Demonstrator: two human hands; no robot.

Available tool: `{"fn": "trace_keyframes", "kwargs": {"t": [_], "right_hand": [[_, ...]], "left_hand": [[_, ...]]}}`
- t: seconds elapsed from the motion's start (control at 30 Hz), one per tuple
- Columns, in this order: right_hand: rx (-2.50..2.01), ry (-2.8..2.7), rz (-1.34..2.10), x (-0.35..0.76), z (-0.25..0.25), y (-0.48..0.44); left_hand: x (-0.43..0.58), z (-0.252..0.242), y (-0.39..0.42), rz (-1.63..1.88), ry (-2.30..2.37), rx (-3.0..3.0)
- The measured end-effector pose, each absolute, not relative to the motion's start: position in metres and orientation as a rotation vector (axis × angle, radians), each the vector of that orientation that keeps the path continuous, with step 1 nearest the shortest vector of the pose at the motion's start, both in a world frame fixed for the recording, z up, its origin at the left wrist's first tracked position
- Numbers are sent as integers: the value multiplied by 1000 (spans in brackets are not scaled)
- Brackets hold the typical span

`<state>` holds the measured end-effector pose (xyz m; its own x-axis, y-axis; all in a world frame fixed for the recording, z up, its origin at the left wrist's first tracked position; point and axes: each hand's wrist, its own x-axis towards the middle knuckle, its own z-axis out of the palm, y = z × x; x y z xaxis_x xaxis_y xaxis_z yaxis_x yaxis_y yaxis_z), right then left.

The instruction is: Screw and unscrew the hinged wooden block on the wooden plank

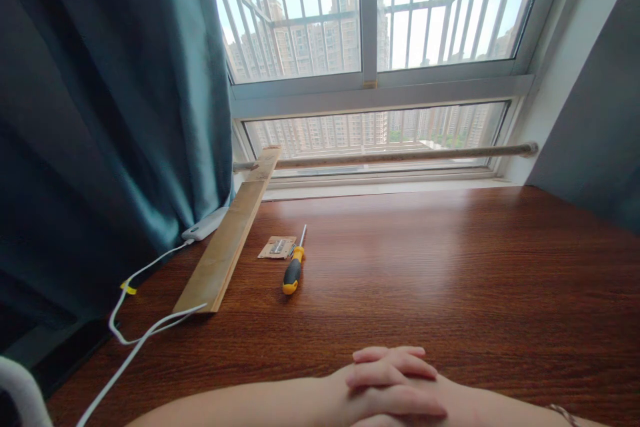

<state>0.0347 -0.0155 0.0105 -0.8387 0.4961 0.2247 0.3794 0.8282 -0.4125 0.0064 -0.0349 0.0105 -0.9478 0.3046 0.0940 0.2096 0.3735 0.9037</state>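
My left hand (395, 402) and my right hand (370, 377) lie across each other at the bottom middle, over the near part of the brown wood-grain tabletop (500, 307). Their fingers overlap, look stretched out, and hold no object. Part of each hand is hidden by the other or cut off by the lower edge. Beyond them, a yellow-and-black screwdriver (293, 272) lies with its metal shaft pointing toward the window. Touching or just beside it is a small flat tan piece (270, 248) with small metal-looking parts on it, too small to name.
A long wooden board (225, 240) leans on the pipe (400, 158) before the window. Behind it a white device (205, 224) lies by the dark teal curtain (145, 80). A white cable (117, 320) with a yellow tag loops along the left side.
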Motion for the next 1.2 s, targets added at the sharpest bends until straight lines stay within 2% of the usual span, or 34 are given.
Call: {"fn": "trace_keyframes", "kwargs": {"t": [0.23, 0.57, 0.93, 1.2], "right_hand": [[-661, -2696, 473, 35, 10, -16], [-639, -2720, 478, 34, 13, -16], [-615, -2699, 563, 33, 15, -15], [-609, -2697, 629, 33, 14, -16]], "left_hand": [[14, 0, -27, 1656, 2535, 428], [15, 11, -25, 1733, 2517, 331], [21, 11, -19, 1675, 2599, 239], [13, 11, -25, 1560, 2691, 421]]}}
